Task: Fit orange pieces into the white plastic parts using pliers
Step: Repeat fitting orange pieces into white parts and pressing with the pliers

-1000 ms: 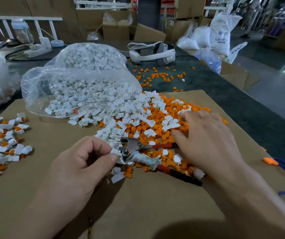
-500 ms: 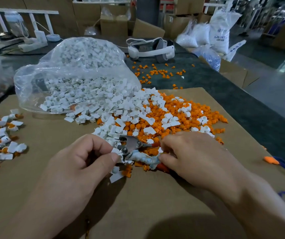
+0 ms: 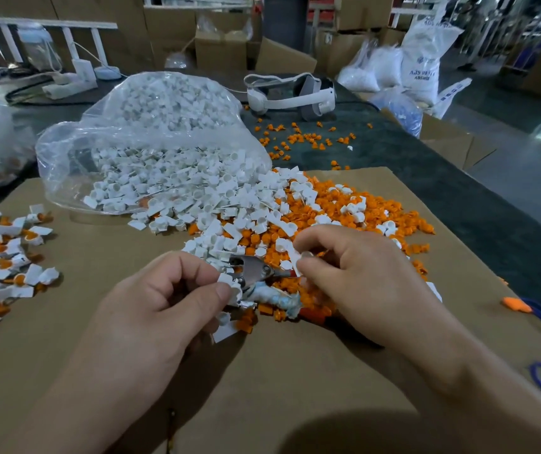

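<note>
- Right hand (image 3: 360, 283) came up off the pile (image 3: 262, 221), now pinching a white part (image 3: 296, 258); left hand (image 3: 157, 306) pinches another beside the pliers (image 3: 252, 269) lying on the cardboard (image 3: 98, 322).
- Imo seat an orange piece (image 3: 377, 208) squarely before squeezing, go gentle.
- Dark counter (image 3: 459, 198) underneath, boxes (image 3: 220, 44) stacked behind.
</note>
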`<act>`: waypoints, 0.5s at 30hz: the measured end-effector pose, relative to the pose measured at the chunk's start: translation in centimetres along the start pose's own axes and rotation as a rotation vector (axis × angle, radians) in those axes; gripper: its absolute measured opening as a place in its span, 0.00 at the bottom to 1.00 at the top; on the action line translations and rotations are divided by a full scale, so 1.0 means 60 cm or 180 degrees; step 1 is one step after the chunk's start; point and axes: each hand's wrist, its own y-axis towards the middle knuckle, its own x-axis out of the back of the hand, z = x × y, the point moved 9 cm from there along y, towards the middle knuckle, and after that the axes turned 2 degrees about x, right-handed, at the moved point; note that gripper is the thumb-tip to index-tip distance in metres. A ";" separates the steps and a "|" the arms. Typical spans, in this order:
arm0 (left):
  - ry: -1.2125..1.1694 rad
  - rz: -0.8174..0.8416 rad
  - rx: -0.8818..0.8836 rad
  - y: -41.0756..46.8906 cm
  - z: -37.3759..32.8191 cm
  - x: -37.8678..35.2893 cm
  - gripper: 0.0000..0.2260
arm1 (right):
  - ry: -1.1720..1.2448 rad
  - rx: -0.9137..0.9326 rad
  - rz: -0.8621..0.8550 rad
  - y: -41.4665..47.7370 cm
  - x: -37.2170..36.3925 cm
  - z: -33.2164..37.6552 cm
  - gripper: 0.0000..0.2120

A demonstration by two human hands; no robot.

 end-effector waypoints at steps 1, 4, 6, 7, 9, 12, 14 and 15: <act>-0.0022 0.0017 0.0000 0.000 0.000 -0.001 0.19 | 0.0362 -0.0133 0.0042 -0.001 -0.002 -0.005 0.07; -0.0014 0.0065 0.0006 -0.002 0.000 -0.002 0.19 | 0.1145 -0.0396 0.0209 -0.003 -0.010 -0.011 0.09; -0.0010 0.0072 0.0009 -0.003 -0.003 -0.002 0.20 | 0.1646 -0.0564 0.0256 -0.004 -0.016 -0.015 0.10; -0.0013 0.0061 0.0012 -0.003 -0.005 -0.002 0.21 | 0.1974 -0.0677 0.0284 -0.005 -0.021 -0.019 0.10; -0.0016 0.0051 0.0007 -0.004 -0.007 -0.002 0.21 | 0.2752 -0.0927 0.0413 -0.006 -0.036 -0.022 0.11; -0.0077 0.0086 0.0044 -0.004 -0.006 -0.006 0.20 | 0.3748 -0.1266 0.0607 -0.009 -0.056 -0.020 0.15; -0.0053 0.0121 0.0063 -0.005 -0.004 -0.007 0.20 | 0.4083 -0.1407 0.0688 -0.010 -0.061 -0.018 0.18; -0.0032 0.0133 0.0066 -0.005 -0.004 -0.007 0.20 | 0.4169 -0.1448 0.0717 -0.010 -0.062 -0.017 0.18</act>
